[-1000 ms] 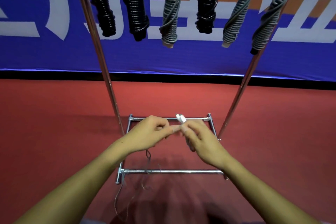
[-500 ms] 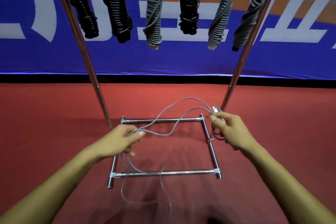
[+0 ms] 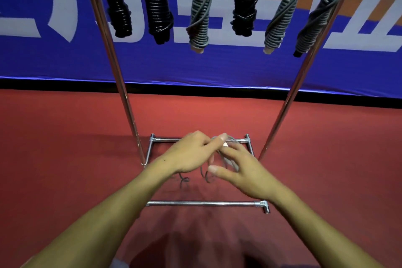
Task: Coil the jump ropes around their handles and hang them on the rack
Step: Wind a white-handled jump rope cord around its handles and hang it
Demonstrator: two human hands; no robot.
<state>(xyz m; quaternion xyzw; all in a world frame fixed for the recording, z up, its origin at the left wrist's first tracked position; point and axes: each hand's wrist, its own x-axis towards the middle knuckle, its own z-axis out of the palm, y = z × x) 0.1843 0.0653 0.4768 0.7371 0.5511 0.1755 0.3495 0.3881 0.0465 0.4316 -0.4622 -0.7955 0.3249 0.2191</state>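
My two hands meet above the base of the chrome rack (image 3: 204,203). My left hand (image 3: 191,152) pinches the thin grey rope (image 3: 204,175) close to the white handles (image 3: 226,144). My right hand (image 3: 241,166) holds the handles with its fingers spread and its thumb stretched toward the left. Short loops of grey rope dangle below both hands. Several coiled ropes hang from the rack's top, among them a black one (image 3: 157,4) and a grey one (image 3: 200,13).
The rack's two slanted chrome poles (image 3: 113,65) (image 3: 302,72) rise on either side of my hands. Red floor (image 3: 65,148) spreads all around the base. A blue banner (image 3: 217,65) with large white letters backs the rack.
My hands were together, then spread apart with a long loop of rope between them. Now they have come together again and the loop is gone.
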